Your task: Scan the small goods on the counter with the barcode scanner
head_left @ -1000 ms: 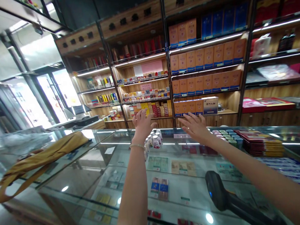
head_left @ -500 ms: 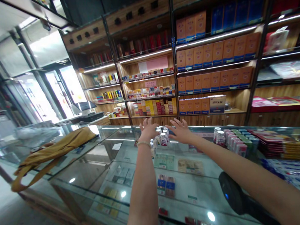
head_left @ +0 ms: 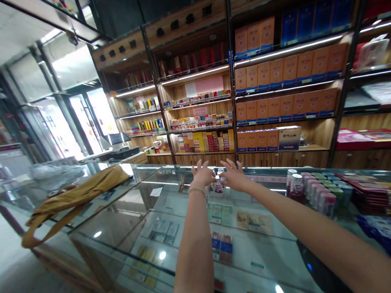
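Note:
A small cluster of clear jars (head_left: 218, 187) with white lids and reddish labels stands on the glass counter (head_left: 121, 228). My left hand (head_left: 203, 177), a light bracelet on its wrist, is at the left side of the jars with its fingers spread. On the opposite side is my right hand (head_left: 234, 176), also with fingers apart, its thumb side toward the jars. Both hands partly cover the cluster, so I cannot tell whether the fingers touch it. Beneath my right forearm lies a black handheld device (head_left: 317, 266), mostly hidden.
More white-lidded jars (head_left: 296, 183), rows of small coloured containers (head_left: 324, 197) and stacked red packs (head_left: 367, 192) occupy the counter's right. A mustard-coloured bag (head_left: 75, 193) lies on the left. Behind the counter stand shelves with orange boxes (head_left: 279, 109).
My hands have drawn nearer to each other around the jars, covering more of them. The view has shifted slightly, and my right forearm now covers more of the black device.

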The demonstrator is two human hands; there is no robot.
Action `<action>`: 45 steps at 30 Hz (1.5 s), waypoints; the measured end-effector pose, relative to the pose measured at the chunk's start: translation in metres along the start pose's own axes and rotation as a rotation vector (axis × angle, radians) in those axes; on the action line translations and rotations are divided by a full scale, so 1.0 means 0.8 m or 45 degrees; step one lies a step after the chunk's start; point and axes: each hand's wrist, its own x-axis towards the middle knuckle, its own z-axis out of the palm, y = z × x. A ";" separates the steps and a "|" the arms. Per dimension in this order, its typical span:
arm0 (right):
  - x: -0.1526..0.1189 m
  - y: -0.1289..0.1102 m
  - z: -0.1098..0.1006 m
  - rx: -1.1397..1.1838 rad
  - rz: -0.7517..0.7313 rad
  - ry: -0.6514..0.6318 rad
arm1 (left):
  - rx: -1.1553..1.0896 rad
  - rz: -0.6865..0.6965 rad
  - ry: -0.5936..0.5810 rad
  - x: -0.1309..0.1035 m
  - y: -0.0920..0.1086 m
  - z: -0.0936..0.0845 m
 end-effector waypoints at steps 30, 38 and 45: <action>-0.087 0.068 -0.038 0.106 0.053 -0.003 | 0.009 0.488 -0.228 0.000 0.099 -0.025; -0.103 0.081 -0.044 0.118 0.039 0.037 | 0.015 0.558 -0.214 -0.007 0.114 -0.038; -0.145 0.113 -0.078 0.138 0.162 0.204 | -0.135 0.657 0.047 -0.012 0.149 -0.049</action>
